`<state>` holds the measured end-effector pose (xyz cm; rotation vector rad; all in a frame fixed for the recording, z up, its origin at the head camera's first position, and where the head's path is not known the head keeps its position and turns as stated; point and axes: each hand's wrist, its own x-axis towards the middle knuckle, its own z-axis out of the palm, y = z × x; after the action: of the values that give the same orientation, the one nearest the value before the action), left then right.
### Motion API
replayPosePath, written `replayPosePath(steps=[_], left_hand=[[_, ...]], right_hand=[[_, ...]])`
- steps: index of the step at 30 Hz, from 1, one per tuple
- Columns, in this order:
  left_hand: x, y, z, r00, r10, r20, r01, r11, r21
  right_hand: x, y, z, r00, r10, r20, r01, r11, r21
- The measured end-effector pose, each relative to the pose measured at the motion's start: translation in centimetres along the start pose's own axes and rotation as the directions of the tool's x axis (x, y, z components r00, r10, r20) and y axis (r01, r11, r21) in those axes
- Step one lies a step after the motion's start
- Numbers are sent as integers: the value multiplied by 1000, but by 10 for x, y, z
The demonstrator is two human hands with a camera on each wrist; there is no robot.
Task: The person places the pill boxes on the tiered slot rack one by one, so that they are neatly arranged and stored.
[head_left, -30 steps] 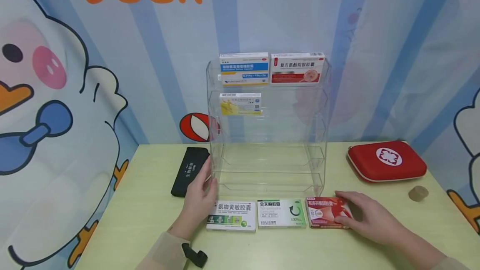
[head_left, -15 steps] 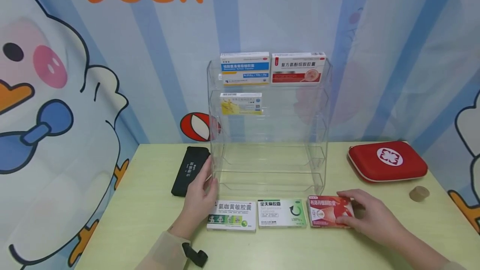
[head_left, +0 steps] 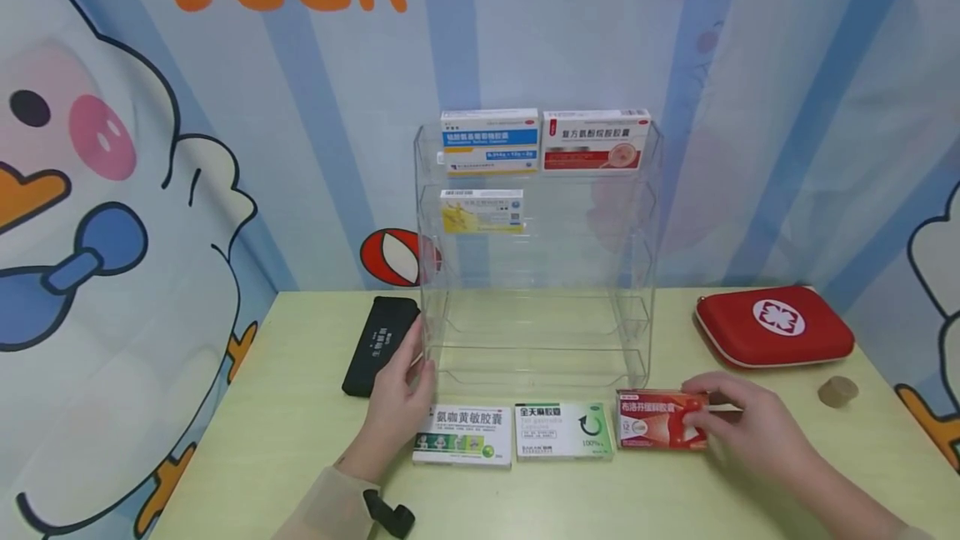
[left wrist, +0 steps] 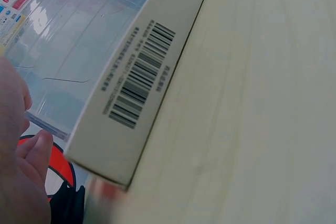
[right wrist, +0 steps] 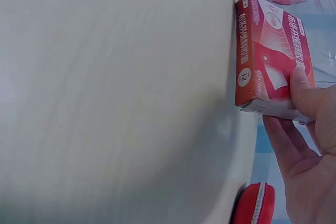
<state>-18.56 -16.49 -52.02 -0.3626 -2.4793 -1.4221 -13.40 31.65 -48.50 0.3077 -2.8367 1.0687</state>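
My right hand [head_left: 757, 427] pinches the right end of a red medicine box [head_left: 660, 421], thumb on its printed front and fingers behind. In the right wrist view the red box [right wrist: 275, 56] is tilted, its white end facing the hand. At the lower left of a clear acrylic display rack [head_left: 536, 361], my left hand [head_left: 401, 394] holds the side panel between thumb and fingers. Two medicine boxes lie flat before the rack: a white one with a green picture strip [head_left: 462, 437] and a white-green one [head_left: 562, 432]. Its barcode side fills part of the left wrist view.
On the rack's top tier stand a blue-white box [head_left: 490, 142] and a red-white box [head_left: 596, 142]; a yellow-white box [head_left: 482, 212] is one tier lower. A black pouch [head_left: 378, 344] lies left, a red zip case [head_left: 776, 326] and a small brown cylinder [head_left: 837, 391] right.
My right hand has drawn the red box slightly right and away from the white-green box, and tipped its face more upright. My left hand stays at the rack's side.
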Motion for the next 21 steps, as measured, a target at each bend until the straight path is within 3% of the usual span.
replayPosePath(steps=[6,11,21], left_hand=[[0,1,1,1000,1,-2,-1,1000,-1],[0,1,0,1000,4,2,-4,1000,-4],[0,2,0,1000,-8,0,8,1000,-11]], right_hand=[[5,-9,-7,992,-104,-65,107,994,30],[14,-22,-13,985,-138,-105,142,989,31],[42,-58,-20,949,-228,-219,234,972,2]])
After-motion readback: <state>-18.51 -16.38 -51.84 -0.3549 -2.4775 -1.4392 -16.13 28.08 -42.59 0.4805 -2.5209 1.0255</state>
